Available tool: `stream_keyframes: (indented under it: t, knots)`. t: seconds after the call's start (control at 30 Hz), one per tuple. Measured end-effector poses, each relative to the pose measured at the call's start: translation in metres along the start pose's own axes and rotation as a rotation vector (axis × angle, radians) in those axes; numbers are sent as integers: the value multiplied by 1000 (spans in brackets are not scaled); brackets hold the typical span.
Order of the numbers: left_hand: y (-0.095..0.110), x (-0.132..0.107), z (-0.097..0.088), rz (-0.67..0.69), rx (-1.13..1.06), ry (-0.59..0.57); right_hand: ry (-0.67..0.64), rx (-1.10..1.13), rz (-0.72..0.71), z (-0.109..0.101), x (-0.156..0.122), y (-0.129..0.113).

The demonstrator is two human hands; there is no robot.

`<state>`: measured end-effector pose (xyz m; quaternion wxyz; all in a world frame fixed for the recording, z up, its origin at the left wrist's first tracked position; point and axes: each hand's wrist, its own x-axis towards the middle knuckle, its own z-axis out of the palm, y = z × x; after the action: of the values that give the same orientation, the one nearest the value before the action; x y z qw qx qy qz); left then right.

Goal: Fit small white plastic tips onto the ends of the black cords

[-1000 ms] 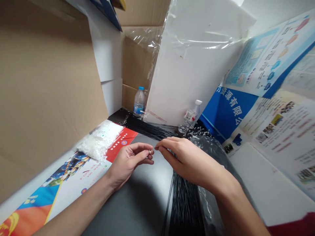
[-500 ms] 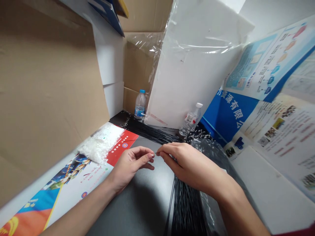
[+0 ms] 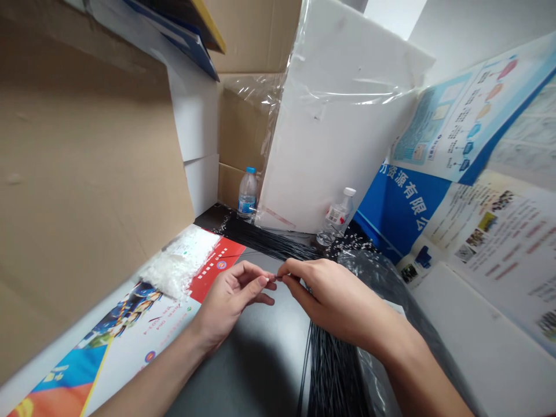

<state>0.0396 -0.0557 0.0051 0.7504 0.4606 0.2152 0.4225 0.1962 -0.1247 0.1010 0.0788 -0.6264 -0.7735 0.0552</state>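
**Item 1. Black strand**. One thin strand, held just above the dark desk at the middle of the view. It was too fine to follow beyond your fingertips.

**Item 2. Left hand**. You had thumb and forefinger closed in a pinch on the strand's end, palm turned up and the other fingers loosely curled. Whether a small pale piece sat in that pinch could not be told.

**Item 3. Right hand**. It was pinched on the same strand, fingertip to fingertip with your left, and lay over the bundle.

**Item 4. Bundle of black strands**. It lay on the desk under your right wrist and ran away from you toward the back wall.

**Item 5. Clear plastic bag**. Crumpled, just right of the bundle, with loose white bits at its far end.

**Item 6. Packet of white pieces**. It rested on a printed poster to the left of your left hand.

**Item 7. Two water bottles.** One blue-capped, one white-capped and tilted, both at the foot of a plastic-wrapped white board.

**Item 8. Surrounds.** A cardboard sheet stood on the left and wall posters on the right.
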Motion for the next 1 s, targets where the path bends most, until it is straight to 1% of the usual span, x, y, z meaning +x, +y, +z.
stream_keyframes:
  t: [0.07, 0.13, 0.33, 0.47, 0.6, 0.8, 1.0]
  knots:
    - [-1, 1, 0, 30, 27, -9, 17, -16, 27, 1, 0, 0]
    - [-2, 2, -1, 38, 23, -2, 27, -6, 20, 1, 0, 0]
    - [-3, 2, -3, -16, 8, 20, 42, 59, -45, 1, 0, 0]
    - [-3, 3, -3, 19, 81, 21, 41, 47, -33, 0, -1, 1]
    - [-3, 4, -2, 33, 33, 62, 49, 37, -39, 0, -2, 1]
    - [1, 0, -1, -28, -64, 93, 83, 26, -17, 2, 0, 0]
    - [1, 1, -5, -160, -178, 109, 124, 49, -22, 7, 3, 1]
